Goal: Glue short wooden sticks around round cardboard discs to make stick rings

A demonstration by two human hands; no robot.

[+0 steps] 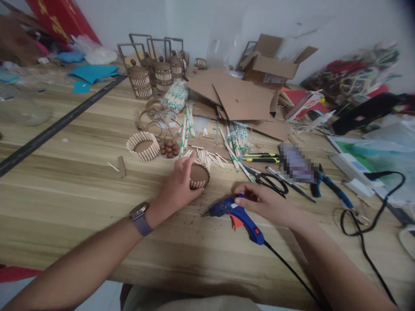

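My left hand (pixel 177 185), with a watch on its wrist, curls round the left side of a small round cardboard base (pixel 199 174). Short wooden sticks stand along part of its rim; my hand hides its left part. The thumb lies at the near rim. My right hand (pixel 262 202) has thumb and fingertips closed on the rear of a blue hot glue gun (pixel 238 210), which lies on its side with its nozzle pointing left. Beyond the base lie loose short sticks (pixel 210 159). A finished-looking stick ring (pixel 143 147) and a dish of brown beads (pixel 169 149) are to the left.
Black scissors (pixel 270 181), a yellow-black cutter (pixel 262 157), a pen (pixel 298 190) and pliers (pixel 333 188) lie right. Cardboard sheets (pixel 243 97) and lidded stick baskets (pixel 141 80) stand behind. The glue gun's cord (pixel 288 268) runs to the front edge.
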